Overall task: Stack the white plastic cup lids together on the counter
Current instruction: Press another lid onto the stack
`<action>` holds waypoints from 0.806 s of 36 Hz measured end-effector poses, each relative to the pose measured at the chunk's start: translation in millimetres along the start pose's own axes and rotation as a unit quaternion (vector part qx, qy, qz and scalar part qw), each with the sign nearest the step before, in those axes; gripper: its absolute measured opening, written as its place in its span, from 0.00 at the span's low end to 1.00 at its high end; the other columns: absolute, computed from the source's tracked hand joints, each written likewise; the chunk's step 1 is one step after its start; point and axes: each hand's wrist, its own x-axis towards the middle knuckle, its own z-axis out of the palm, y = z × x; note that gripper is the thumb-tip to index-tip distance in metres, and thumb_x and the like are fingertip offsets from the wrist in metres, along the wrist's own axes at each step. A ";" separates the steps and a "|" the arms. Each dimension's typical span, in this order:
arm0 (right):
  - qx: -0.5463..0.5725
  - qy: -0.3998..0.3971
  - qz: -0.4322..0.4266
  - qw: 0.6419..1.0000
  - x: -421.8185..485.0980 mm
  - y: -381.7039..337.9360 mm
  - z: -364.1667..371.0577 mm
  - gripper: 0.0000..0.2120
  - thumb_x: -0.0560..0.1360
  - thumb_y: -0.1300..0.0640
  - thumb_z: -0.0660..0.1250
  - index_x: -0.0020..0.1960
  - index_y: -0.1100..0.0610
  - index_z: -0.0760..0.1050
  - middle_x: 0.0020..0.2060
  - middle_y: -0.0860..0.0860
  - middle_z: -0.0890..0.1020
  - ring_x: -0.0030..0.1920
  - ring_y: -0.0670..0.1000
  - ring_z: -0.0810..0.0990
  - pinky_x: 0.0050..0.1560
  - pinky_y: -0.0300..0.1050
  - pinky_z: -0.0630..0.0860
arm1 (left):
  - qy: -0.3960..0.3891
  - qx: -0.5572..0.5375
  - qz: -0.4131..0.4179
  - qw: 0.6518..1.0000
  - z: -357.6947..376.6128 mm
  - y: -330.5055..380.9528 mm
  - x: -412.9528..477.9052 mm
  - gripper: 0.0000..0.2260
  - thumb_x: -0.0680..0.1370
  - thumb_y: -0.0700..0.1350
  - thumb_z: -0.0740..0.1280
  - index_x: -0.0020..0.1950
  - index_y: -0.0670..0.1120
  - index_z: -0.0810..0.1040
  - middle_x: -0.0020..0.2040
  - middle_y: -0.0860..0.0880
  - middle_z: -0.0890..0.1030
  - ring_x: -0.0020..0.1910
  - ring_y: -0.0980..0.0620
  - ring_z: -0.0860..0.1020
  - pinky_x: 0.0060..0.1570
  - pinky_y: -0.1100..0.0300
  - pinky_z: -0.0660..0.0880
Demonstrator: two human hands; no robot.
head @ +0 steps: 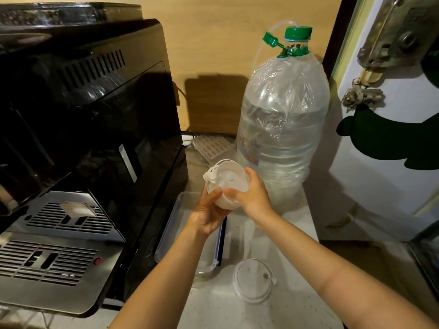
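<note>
white plastic cup lids [226,180], a nested bunch, sit raised above the bench [297,305] between both hands, left hand [209,213] cupping beneath, right hand [251,195] pinching the rim. one round translucent plastic lid [254,280] lies near the bench's front edge; gathering appears under way, and next likely calls for adding it.

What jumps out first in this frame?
Both hands, left hand and right hand, hold a stack of white lids mid-frame above the counter. Behind them stands a big clear water bottle with a green cap; a black coffee machine fills the left. One loose lid lies on the counter, nearer.
</note>
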 end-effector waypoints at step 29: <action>-0.321 -0.096 -0.040 0.941 2.3 -7.9 -16.2 0.35 0.72 0.38 0.62 0.74 0.41 0.52 0.66 0.58 0.71 0.67 0.61 0.69 0.62 0.55 0.70 | -0.016 0.015 -0.044 0.999 -4.7 -0.9 4.2 0.58 0.47 0.47 0.83 0.72 0.41 0.60 0.54 0.40 0.77 0.47 0.47 0.82 0.46 0.51 0.81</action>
